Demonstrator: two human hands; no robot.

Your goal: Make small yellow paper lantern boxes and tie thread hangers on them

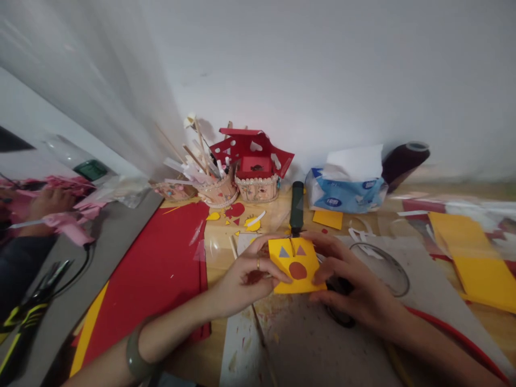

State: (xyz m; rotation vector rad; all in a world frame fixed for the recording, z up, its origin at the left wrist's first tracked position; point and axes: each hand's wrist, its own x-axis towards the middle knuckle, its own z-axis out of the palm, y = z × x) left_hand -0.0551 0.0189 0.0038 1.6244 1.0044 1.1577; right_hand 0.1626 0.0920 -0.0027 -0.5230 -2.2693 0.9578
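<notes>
Between my two hands is a yellow paper square (pixel 291 284) with two small triangles near its top and a reddish-brown round shape below them. My left hand (pixel 252 277) grips its left side, thumb and fingers at the edge and front; a ring shows on one finger. Pinching the right side is my right hand (pixel 342 269), fingertips near the lower right corner. A dark-handled tool (pixel 297 207) lies just beyond the square, its near end hidden behind the paper. Below the hands is a grey board (pixel 306 344) with scraps on it.
Red card sheets (pixel 157 269) lie left. Behind stand a decorated cup of sticks (pixel 217 191), a red cut-out box (pixel 256 161) and a tissue pack (pixel 346 191). Yellow sheets (pixel 479 258) lie right. At far left, another person's hand (pixel 52 204) is near a pink glue gun (pixel 70 228).
</notes>
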